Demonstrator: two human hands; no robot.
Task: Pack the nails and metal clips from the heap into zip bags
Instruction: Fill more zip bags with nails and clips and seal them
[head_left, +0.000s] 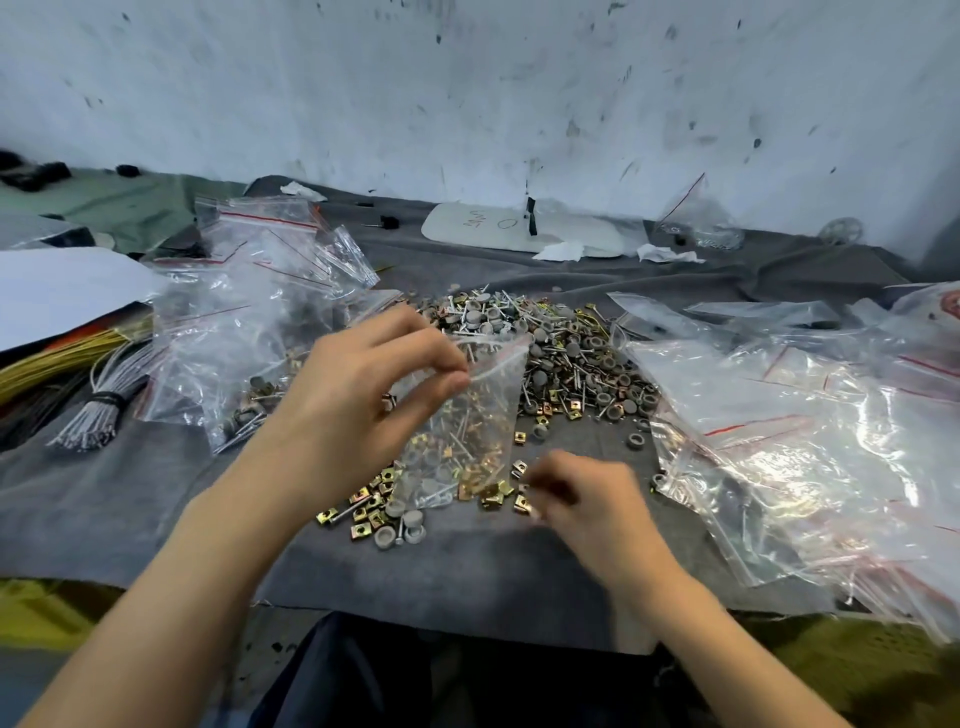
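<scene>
My left hand (363, 384) pinches the top edge of a clear zip bag (467, 415) and holds it upright over the grey cloth; the bag holds some nails, gold clips and grey washers. My right hand (576, 493) is blurred, fingers curled low at the bag's right, pinching at small gold metal clips (493, 493) on the cloth. The heap (561, 353) of nails, clips and grey round pieces lies just behind the bag. A smaller scatter of clips and washers (379, 519) sits in front of it.
Piles of clear zip bags lie at left (249, 312) and at right (805, 441). Bundled yellow and grey wires (98, 395) lie at far left. A white pad (519, 228) and tissue sit by the back wall. The grey cloth's front edge (467, 618) is near my lap.
</scene>
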